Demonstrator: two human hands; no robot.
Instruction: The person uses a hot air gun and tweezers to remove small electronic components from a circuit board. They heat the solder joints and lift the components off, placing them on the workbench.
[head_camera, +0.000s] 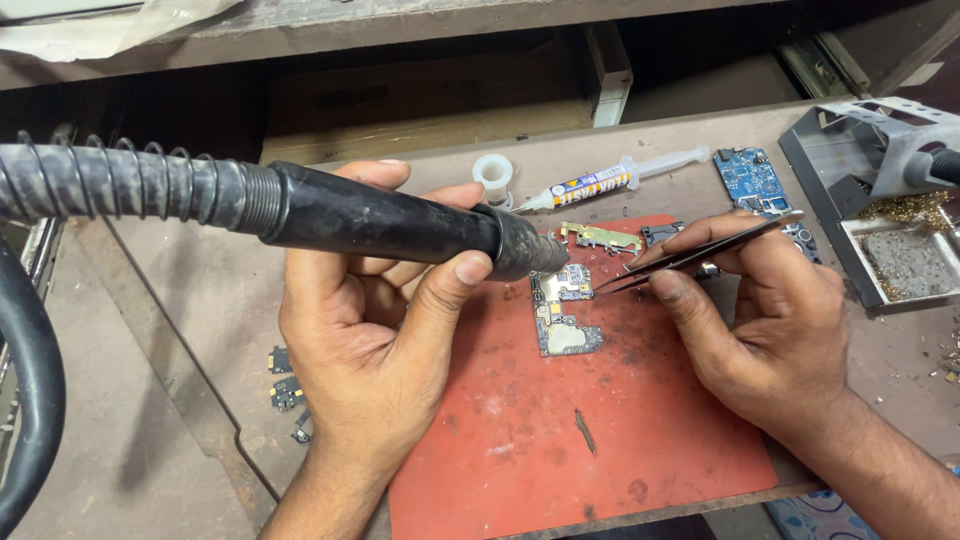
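Note:
My left hand (375, 330) grips a black hot-air gun handle (390, 225) with a coiled hose, its nozzle tip aimed down at a small phone circuit board (562, 315). The board lies on a red work mat (600, 430). My right hand (765, 310) pinches dark tweezers (700, 255), whose tips reach the right edge of the board near the nozzle. A second, gold-coloured board piece (605, 238) lies just behind on the mat.
A flux syringe (610, 180) and a small white tape roll (493, 175) lie at the back of the bench. A blue circuit board (750, 178) and a soldering stand with brass wool (890, 220) sit at right. Small loose parts (285, 385) lie left of the mat.

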